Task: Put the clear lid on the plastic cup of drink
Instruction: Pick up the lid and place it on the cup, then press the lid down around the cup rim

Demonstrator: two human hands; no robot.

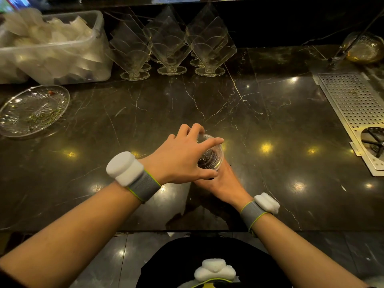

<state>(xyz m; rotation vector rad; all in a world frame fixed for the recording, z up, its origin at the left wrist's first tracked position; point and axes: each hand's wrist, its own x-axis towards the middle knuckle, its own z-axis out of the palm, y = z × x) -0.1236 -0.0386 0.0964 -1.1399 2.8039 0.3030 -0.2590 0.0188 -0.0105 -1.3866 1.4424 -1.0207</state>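
A clear round lid lies on top of a plastic cup holding a dark drink, in the middle of the dark marble counter. The cup's body is almost wholly hidden under the lid and my hands. My left hand comes from above, with fingers and thumb spread around the lid's rim and touching it. My right hand wraps the cup's side from below and right, on the near side.
A glass plate with herb sprigs sits at the left. A plastic tub of white wrappers stands at the back left, with clear napkin holders beside it. A perforated metal drain tray lies at the right. The counter's front edge is near my body.
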